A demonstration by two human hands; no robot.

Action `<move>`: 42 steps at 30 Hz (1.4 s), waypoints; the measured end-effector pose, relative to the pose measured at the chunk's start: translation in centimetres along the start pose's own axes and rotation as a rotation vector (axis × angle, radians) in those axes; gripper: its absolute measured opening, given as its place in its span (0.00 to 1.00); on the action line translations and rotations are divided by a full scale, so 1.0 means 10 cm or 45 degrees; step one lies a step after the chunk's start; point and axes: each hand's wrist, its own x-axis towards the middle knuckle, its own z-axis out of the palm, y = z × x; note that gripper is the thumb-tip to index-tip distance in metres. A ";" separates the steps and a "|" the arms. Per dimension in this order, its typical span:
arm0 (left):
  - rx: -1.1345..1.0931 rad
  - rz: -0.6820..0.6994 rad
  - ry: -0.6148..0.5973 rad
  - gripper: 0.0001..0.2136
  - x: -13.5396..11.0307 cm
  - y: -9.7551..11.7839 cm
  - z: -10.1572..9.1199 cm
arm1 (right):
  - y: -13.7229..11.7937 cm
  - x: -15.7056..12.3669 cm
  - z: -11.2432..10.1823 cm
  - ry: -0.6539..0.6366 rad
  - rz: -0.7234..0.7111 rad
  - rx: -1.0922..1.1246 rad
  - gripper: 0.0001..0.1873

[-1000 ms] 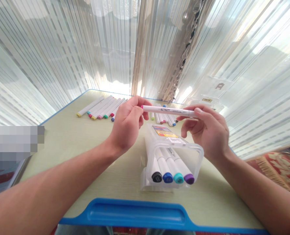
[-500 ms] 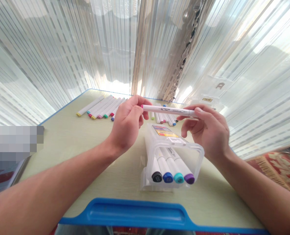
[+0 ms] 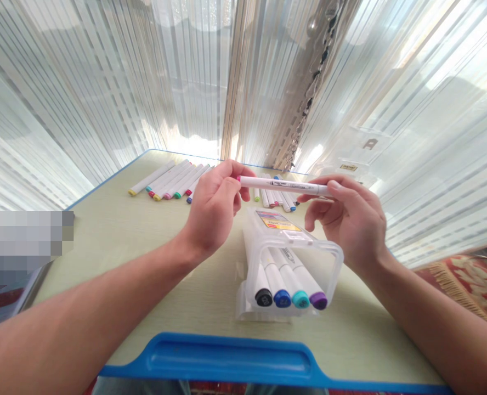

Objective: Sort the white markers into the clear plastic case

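Both hands hold one white marker (image 3: pixel 282 186) level above the table. My left hand (image 3: pixel 214 208) pinches its pink-tipped left end, and my right hand (image 3: pixel 352 219) pinches the right end between thumb and forefinger. Just below lies a clear plastic marker case (image 3: pixel 293 241) on its side, its open mouth toward me, showing several markers with black, blue, teal and purple caps (image 3: pixel 290 298). A row of loose white markers (image 3: pixel 169 181) lies at the far left of the table, and another bunch (image 3: pixel 274 198) lies behind the held marker.
The pale wooden table (image 3: pixel 115 247) has a blue rim with a handle-like recess (image 3: pixel 231 359) at the near edge. Sheer striped curtains (image 3: pixel 103 82) hang close behind and on both sides. A patterned red rug (image 3: pixel 469 280) shows at the right. A blurred patch sits at the left.
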 end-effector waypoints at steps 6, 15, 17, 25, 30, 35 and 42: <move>-0.011 -0.002 0.005 0.07 0.01 0.00 0.00 | 0.00 0.00 0.00 0.000 0.005 0.012 0.08; -0.006 -0.002 0.002 0.08 0.00 0.00 0.00 | 0.00 0.00 0.00 -0.005 -0.003 0.015 0.08; -0.004 -0.004 0.002 0.08 0.00 0.00 0.00 | 0.00 0.00 0.00 -0.004 0.008 0.020 0.09; 0.000 -0.002 0.004 0.07 0.00 0.01 0.01 | 0.00 0.00 0.00 0.001 0.004 0.024 0.08; -0.007 0.001 -0.001 0.07 0.00 0.01 0.00 | 0.00 0.00 0.00 -0.001 0.001 0.011 0.08; -0.006 0.009 -0.007 0.08 0.00 0.00 0.00 | 0.00 -0.01 0.00 -0.001 0.000 0.027 0.09; -0.001 0.018 -0.010 0.08 0.00 0.00 0.00 | 0.00 0.00 -0.01 -0.008 0.001 0.014 0.08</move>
